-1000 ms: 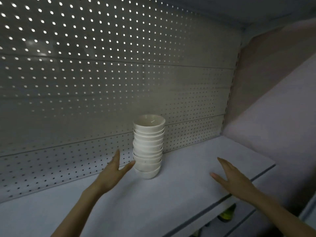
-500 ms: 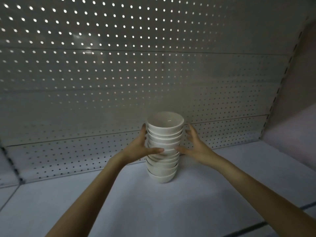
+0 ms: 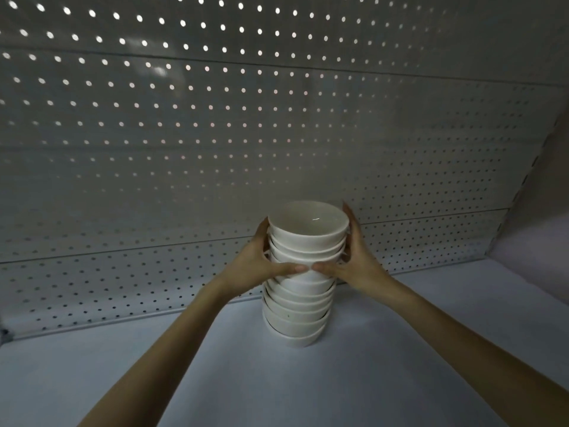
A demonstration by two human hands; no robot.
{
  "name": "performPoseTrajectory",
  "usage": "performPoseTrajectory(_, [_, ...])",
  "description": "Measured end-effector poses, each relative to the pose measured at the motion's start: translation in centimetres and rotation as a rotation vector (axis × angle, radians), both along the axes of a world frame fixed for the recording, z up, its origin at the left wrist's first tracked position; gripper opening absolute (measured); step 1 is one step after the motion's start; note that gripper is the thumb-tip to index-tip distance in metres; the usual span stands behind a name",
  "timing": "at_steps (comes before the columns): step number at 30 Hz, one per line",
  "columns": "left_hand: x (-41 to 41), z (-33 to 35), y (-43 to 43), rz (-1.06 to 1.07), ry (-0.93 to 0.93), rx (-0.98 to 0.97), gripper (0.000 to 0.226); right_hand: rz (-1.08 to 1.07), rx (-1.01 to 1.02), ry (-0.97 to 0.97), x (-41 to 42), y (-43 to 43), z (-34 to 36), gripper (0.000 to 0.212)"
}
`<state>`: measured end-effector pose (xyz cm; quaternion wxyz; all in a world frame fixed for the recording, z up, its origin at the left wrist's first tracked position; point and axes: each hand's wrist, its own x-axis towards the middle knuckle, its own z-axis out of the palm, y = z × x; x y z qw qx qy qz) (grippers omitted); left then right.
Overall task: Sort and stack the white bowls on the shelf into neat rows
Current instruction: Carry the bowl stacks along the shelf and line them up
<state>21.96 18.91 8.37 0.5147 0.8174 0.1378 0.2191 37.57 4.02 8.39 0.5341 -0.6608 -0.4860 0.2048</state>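
Head view: left hand [image 3: 255, 266] and right hand [image 3: 354, 263] now closed around upper bowls [image 3: 303, 272], no longer apart; ready to split or shift stack along shelf [image 3: 400, 365].

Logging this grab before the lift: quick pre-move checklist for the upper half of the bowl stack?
1. Both hands on the tall stack of white ceramic bowls: ok. Left hand and right hand press opposite sides of the upper bowls, thumbs nearly meeting in front.
2. Split point clean: cannot tell. Thumbs cover the seam.
3. Stack straight: not ok. Lower bowls sit uneven and skewed.
4. Base seated on the flat white metal shelf: ok.
5. Clearance behind to the perforated grey back panel: cannot tell. The fingers behind the stack are hidden.
6. Space beside for a new row: ok. Bare shelf on both sides.
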Motion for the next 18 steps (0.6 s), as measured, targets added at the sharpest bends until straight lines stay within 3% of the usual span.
performPoseTrajectory(18, [0.0,2.1,0.1,0.038,-0.095,0.05,0.104,-0.043,0.089,0.037,-0.5,0.0,1.7,0.137])
